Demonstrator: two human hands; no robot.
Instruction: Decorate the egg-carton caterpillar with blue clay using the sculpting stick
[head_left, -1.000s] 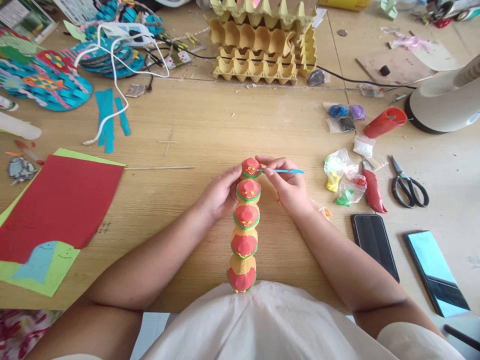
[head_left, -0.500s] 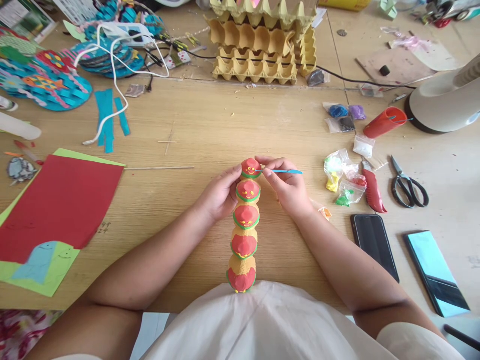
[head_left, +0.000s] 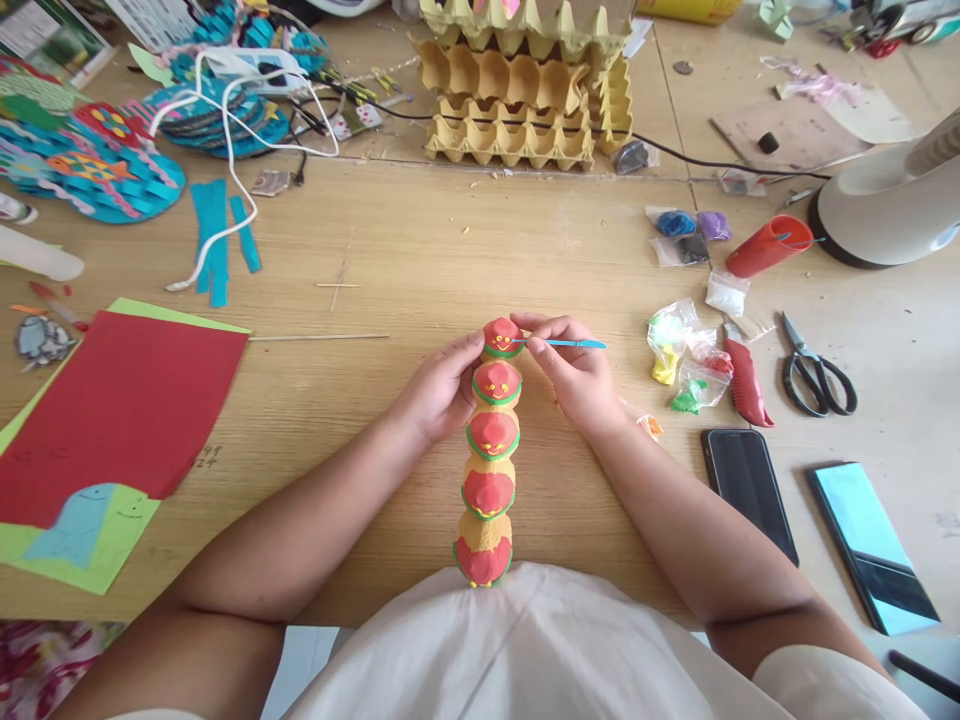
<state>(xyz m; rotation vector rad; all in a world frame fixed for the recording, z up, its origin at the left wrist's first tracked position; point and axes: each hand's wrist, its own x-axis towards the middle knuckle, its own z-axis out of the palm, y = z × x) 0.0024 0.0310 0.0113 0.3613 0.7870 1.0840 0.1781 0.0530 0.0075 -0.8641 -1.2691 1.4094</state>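
A strip cut from an egg carton [head_left: 489, 490] runs from my shirt toward the table's middle, its bumps coated in red clay with green edging and small yellow faces. My left hand [head_left: 442, 390] grips the strip's far end from the left, thumb beside the top bump. My right hand [head_left: 576, 375] pinches a thin blue clay tool [head_left: 566, 343] between thumb and fingers. The tool's inner tip meets the far bump beside its yellow smile. Part of my left fingers is hidden behind the strip.
Egg cartons [head_left: 510, 130] are stacked at the back. On the right lie clay bags [head_left: 679, 330], a red-handled cutter [head_left: 745, 375], scissors [head_left: 817, 370], a red cup [head_left: 769, 247] and two phones [head_left: 750, 490]. Red paper [head_left: 135, 400] and a white cable [head_left: 229, 120] lie left.
Both hands, the strip and the blue tool stay almost exactly in place; I see no clear change beyond a very slight shift of the view.
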